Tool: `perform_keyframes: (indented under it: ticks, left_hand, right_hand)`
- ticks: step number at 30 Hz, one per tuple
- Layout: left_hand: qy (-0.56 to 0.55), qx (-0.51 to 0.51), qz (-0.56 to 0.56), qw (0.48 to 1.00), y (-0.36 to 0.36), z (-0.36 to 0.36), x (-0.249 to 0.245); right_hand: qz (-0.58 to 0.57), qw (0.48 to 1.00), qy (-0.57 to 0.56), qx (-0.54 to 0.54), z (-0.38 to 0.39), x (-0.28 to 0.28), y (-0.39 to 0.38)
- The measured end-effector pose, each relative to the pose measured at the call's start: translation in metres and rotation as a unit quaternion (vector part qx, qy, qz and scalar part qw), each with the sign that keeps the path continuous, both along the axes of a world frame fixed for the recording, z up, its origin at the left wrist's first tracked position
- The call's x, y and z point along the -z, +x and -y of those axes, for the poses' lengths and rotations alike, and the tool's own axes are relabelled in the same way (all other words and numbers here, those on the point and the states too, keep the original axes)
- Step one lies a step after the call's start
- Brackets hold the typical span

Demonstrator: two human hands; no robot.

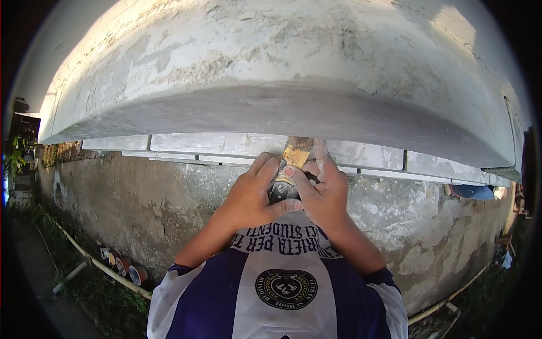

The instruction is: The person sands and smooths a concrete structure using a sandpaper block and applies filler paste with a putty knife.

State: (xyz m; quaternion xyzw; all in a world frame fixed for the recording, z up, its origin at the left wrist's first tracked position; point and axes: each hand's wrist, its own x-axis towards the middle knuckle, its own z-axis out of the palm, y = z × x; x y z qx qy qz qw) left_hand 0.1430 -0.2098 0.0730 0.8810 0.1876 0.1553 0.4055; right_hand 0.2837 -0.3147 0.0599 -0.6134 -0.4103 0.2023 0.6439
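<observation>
Both hands meet at the middle of the view, just under a pale plastered ledge (282,113). My left hand (257,189) is wrapped round the dark handle (282,189) of a scraper. The scraper's yellow, worn blade (297,152) points up to the ledge's lower edge, and its tip is hard to make out there. My right hand (324,189) has its thumb on the base of the blade, with a finger stretched up beside it. Grey dust coats the fingers of both hands.
Below the ledge run pale slabs (220,144) with gaps between them. A stained concrete wall (152,198) lies beneath. Pots (137,274) and a bamboo pole (107,270) are at the lower left; a blue basin (473,192) is at the right.
</observation>
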Motion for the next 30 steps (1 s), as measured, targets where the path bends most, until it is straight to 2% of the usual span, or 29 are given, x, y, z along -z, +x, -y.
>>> perform_keyframes:
  ticks: [2,5,8,11,14,17,20,24,27,30]
  left_hand:
    - [0.015,-0.012,-0.047,0.999,0.0,0.003,-0.002]
    - [-0.02,-0.03,-0.047,0.998,-0.002,0.004,0.007]
    - [-0.007,-0.003,-0.008,1.0,0.0,0.003,0.002]
    - [-0.003,0.006,0.039,0.999,-0.003,0.003,0.016]
    - [-0.041,0.045,0.065,0.996,0.003,0.005,0.012]
    - [-0.075,0.073,0.132,0.986,0.015,0.01,0.019]
    - [-0.093,0.095,0.152,0.979,0.023,0.017,0.022]
    - [-0.112,0.108,0.095,0.983,0.033,0.027,0.018]
    - [-0.098,0.093,0.122,0.983,0.042,0.035,0.023]
    - [-0.076,0.058,0.139,0.986,0.05,0.043,0.026]
  right_hand:
    - [-0.033,0.999,0.001,-0.004,0.003,0.001,-0.001]
    - [-0.057,0.998,-0.017,-0.02,0.009,-0.004,0.004]
    - [0.031,0.999,-0.013,-0.004,0.026,0.001,0.025]
    - [-0.074,0.997,0.016,0.03,0.029,0.007,0.028]
    - [0.049,0.998,-0.004,-0.034,0.032,0.014,0.034]
    - [-0.117,0.992,-0.01,-0.054,0.037,0.019,0.023]
    - [-0.107,0.991,-0.049,-0.062,0.041,0.027,0.03]
    - [-0.13,0.986,-0.093,-0.056,0.048,0.019,0.04]
    - [-0.223,0.971,-0.062,-0.069,0.057,0.014,0.05]
    - [-0.233,0.97,-0.008,-0.062,0.063,0.013,0.059]
